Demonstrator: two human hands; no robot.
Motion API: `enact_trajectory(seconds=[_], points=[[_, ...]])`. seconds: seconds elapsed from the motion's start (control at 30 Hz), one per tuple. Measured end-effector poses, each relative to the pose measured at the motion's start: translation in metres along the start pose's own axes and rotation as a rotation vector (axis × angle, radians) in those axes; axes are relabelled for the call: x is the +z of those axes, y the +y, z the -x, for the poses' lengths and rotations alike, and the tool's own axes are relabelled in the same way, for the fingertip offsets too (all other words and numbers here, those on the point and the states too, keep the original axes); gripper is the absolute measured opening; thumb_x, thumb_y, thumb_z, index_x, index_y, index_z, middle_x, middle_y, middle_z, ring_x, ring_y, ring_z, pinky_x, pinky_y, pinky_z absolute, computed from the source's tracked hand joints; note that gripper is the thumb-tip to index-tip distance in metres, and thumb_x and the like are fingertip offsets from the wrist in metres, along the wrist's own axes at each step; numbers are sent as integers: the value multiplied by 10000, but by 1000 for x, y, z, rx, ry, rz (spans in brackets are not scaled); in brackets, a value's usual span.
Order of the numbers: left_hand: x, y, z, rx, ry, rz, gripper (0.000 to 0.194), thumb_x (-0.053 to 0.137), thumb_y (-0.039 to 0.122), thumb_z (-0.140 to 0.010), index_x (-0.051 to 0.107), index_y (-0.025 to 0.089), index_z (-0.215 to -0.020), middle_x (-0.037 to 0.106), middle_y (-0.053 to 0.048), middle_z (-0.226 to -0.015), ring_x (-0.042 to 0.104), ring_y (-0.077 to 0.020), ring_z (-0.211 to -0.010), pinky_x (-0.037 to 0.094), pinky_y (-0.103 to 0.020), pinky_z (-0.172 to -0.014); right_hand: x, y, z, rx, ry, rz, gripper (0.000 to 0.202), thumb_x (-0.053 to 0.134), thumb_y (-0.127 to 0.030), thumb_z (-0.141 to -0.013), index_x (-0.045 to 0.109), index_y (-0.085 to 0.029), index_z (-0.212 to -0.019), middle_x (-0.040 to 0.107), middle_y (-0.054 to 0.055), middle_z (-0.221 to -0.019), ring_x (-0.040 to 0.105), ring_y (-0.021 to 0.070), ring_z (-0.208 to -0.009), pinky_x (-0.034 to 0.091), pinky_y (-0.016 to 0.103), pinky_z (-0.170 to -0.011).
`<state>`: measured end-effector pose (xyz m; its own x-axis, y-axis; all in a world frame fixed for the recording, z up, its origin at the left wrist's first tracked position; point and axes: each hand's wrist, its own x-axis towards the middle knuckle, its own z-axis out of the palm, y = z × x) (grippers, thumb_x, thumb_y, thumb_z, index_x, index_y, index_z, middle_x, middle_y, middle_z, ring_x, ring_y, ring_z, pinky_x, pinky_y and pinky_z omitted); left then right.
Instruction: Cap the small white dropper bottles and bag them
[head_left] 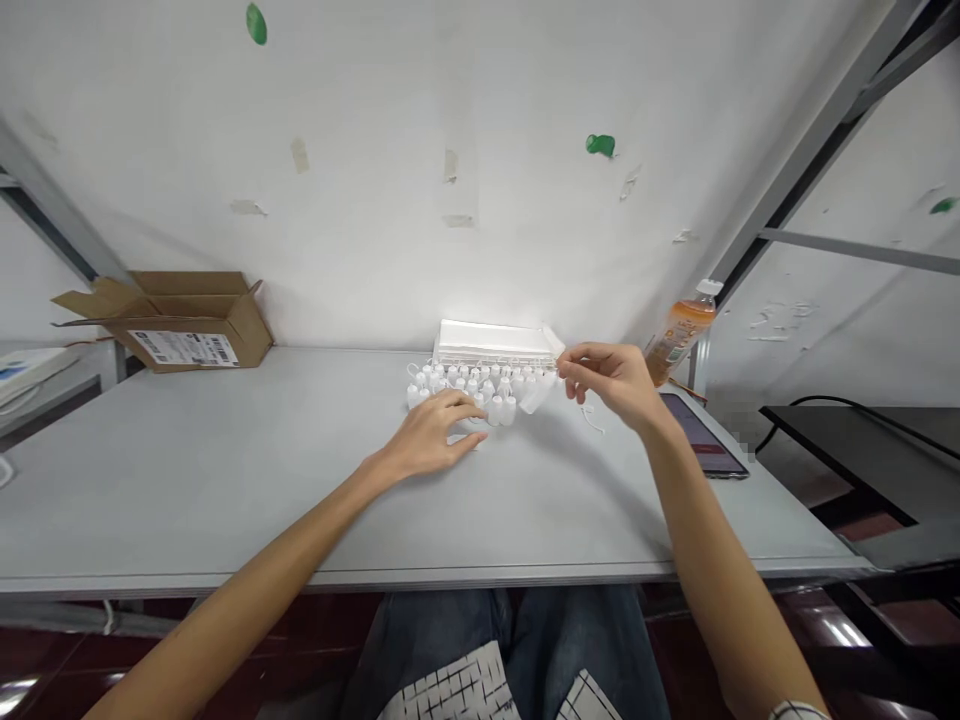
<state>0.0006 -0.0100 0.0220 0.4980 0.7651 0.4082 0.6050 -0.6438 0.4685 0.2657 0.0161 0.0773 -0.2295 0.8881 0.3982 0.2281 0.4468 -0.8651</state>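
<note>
Small white plastic cylinders (495, 408), several with thin cord loops at their tops, stand in rows on the table. Behind them lies a low stack of white flat pieces (491, 340). My left hand (435, 432) rests at the front left of the cylinders, fingers extended and thumb apart, covering some of them. At the right end of the stack my right hand (607, 378) is closed in a pinch; what sits between its fingertips is too small to tell. A translucent white strip (538, 394) slants just left of those fingertips. A short white cord (592, 420) shows below my right hand.
An open cardboard box (187, 320) with a label stands at the back left of the grey table (300, 480). To the right are a bottle of orange drink (682, 330) and a tablet (701, 435). A white wall (360, 260) rises behind, with metal frame posts at both sides.
</note>
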Motion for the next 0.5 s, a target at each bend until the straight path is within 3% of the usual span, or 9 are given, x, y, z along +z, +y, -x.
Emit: enact_trajectory(seconds=[0.17,0.33,0.5], points=[[-7,-16,-1,-64,-74,-172,232,555,372,-883,699,193,-918,678,-33,-895,609,-184,-841,450,-304,-724,-13,-1,-10,117,-139,436,171,632,-287,-782,682,-130,-735,573,12,-523,540,121,-471,391,236,-457],[-11,-21,0,-80,-168,-187,293,597,468,-835,692,198,-897,678,-23,-890,597,-170,-771,425,-286,-690,6,11,-12,22,-132,695,141,572,-188,-775,691,-150,-710,666,27,-657,588,130,-578,386,243,-562],[-13,-21,1,-44,-266,-232,304,606,485,-809,687,207,-902,674,-22,-897,589,-183,-795,377,-273,-655,22,19,-14,3,-168,801,156,549,-151,-779,701,-176,-753,704,13,-755,595,136,-660,356,239,-590]])
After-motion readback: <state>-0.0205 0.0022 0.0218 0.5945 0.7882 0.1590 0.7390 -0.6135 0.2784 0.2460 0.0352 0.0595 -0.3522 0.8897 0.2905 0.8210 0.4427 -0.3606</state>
